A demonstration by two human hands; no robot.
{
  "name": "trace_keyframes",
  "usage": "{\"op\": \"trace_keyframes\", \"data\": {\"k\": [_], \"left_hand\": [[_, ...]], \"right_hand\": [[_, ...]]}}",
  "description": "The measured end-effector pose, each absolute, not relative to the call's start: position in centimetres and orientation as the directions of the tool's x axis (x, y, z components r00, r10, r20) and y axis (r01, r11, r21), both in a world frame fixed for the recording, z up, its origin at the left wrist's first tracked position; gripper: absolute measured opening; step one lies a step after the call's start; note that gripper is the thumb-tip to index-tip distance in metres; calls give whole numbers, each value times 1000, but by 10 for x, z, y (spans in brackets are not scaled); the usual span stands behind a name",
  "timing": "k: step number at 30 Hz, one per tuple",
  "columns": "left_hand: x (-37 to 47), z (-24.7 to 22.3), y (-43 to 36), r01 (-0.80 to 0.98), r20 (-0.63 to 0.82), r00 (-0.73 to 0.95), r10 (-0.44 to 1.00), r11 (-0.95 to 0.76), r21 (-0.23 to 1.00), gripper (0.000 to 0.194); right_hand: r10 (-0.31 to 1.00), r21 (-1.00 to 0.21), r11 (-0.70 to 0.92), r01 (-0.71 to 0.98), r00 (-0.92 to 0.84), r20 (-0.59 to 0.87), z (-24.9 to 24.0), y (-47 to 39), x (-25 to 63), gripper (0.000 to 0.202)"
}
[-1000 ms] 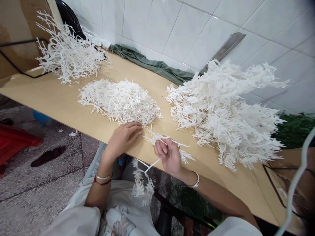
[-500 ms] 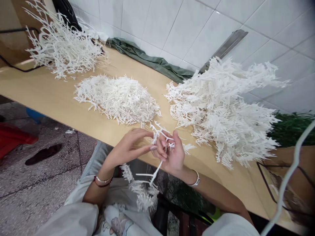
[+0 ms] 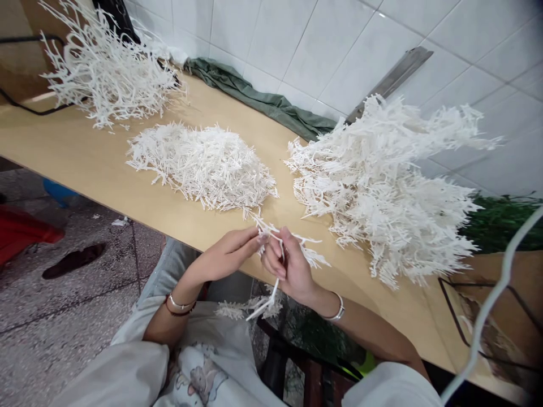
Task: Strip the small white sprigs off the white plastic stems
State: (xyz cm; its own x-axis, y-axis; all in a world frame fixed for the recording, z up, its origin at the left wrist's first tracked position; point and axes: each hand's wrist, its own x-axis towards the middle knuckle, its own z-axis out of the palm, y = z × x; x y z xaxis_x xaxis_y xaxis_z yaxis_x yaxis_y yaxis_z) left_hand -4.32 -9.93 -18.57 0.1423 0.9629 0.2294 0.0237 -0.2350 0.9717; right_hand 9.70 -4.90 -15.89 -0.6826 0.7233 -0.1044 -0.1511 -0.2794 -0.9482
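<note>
A white plastic branch [image 3: 274, 294], with thin forked twigs at its upper end and feathery sprigs at its lower end, is held above the table's front edge. My right hand [image 3: 294, 271] is closed around its stem, thumb up. My left hand [image 3: 229, 254] pinches the upper twigs between thumb and fingers, close to the right fingertips. Just beyond the hands lies a heap of small white sprigs [image 3: 203, 164]. To the right is a bigger pile of feathery white branches [image 3: 382, 192]. Some white sprigs [image 3: 314, 257] rest on the table behind my right hand.
Bare, forked white branches [image 3: 106, 73] are piled at the far left of the table [image 3: 85, 150]. A green cloth [image 3: 263, 102] lies along the tiled wall. At the right, a pale cable [image 3: 494, 305] hangs in front of a black wire frame [image 3: 443, 297].
The left hand has moved from spread fingers to a pinch on the upper twigs. The branch has turned in the right hand, and its feathery lower end has swung up and away from my lap.
</note>
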Motion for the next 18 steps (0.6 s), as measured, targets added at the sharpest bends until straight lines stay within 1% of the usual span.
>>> {"op": "trace_keyframes", "data": {"k": [2, 4, 6, 8, 10, 12, 15, 18], "left_hand": [[-47, -185, -101, -46, 172, 125, 977, -167, 985, 36], [-50, -182, -104, -70, 161, 120, 980, -153, 986, 37], [-51, -178, -109, -14, 211, 89, 973, -211, 977, 35], [-50, -174, -113, 105, 274, 29, 961, -275, 956, 31], [-48, -171, -116, 175, 292, 13, 956, -290, 941, 34], [-45, -170, -116, 176, 281, 77, 957, -291, 941, 37], [-43, -169, -115, 164, 312, 194, 930, -344, 925, 34], [-41, -169, -115, 141, 357, 221, 907, -392, 909, 36]], "right_hand": [[754, -967, -200, -156, -655, -50, -158, -48, 100, 54], [758, -978, -149, -147, -652, -18, -158, -48, 102, 52], [729, -981, -150, -120, -684, -28, -159, -48, 104, 50], [690, -981, -174, -91, -722, -55, -159, -49, 105, 51], [667, -981, -187, -58, -740, -83, -157, -51, 105, 53], [658, -986, -165, -2, -745, -109, -152, -52, 104, 55], [656, -989, -111, 99, -741, -147, -140, -50, 104, 53], [606, -980, -71, 185, -772, -190, -129, -47, 106, 50]]}}
